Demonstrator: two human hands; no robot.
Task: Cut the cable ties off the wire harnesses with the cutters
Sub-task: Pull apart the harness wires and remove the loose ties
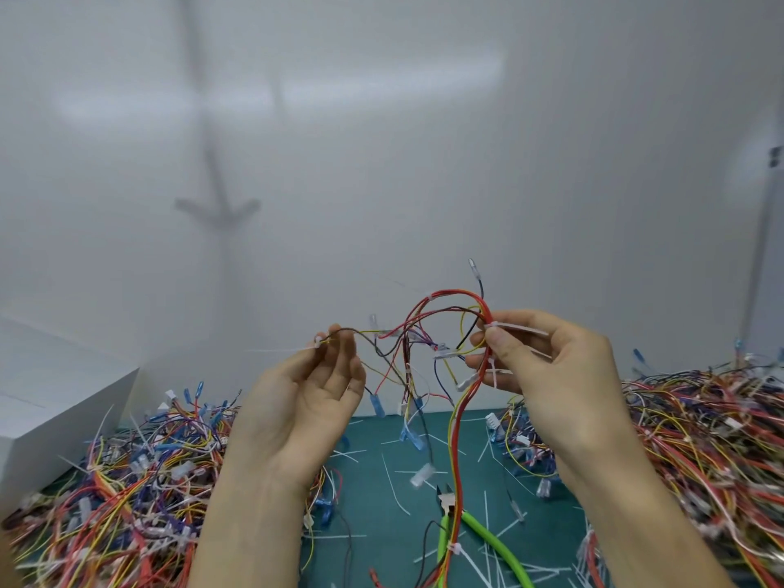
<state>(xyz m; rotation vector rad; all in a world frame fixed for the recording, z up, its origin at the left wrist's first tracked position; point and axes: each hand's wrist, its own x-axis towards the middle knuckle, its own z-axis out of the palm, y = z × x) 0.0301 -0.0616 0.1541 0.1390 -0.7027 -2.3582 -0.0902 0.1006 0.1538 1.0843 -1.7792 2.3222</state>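
My right fingers [494,345] pinch the red-and-yellow bundle of a wire harness [428,333] just below a white cable tie [515,327], whose tail juts out to the right over my right hand [564,384]. My left fingers [335,345] close lightly on a thin brown-and-yellow lead beside a second tie [312,343], its tail pointing left, with the rest of my left hand [297,401] cupped open beneath. Between them the harness hangs in loops above the worktop [373,494], blue terminals dangling, the long red bundle trailing down toward me with another tie [455,547] lower on it.

Neither hand holds a tool. The green-handled cutters [458,515] lie on the green mat right under the hanging bundle, jaws pointing away from me, the harness draped across them. Cut tie tails litter the mat; heaps of harnesses [127,494] rise to the left and another pile [712,451] to the right.

As I judge it, this is the sorting-out step: finding each tie before any cut. To do it well, I would keep the left pinch, free the right hand for the cutters, and lift the bundle clear of them first so nothing snags. Each tie should be turned so its head stands proud of the wires, then nipped through the strap alone, with the blade tips kept off the insulation. Thin leads crowd close to the upper tie, so spreading them aside beforehand looks wise.
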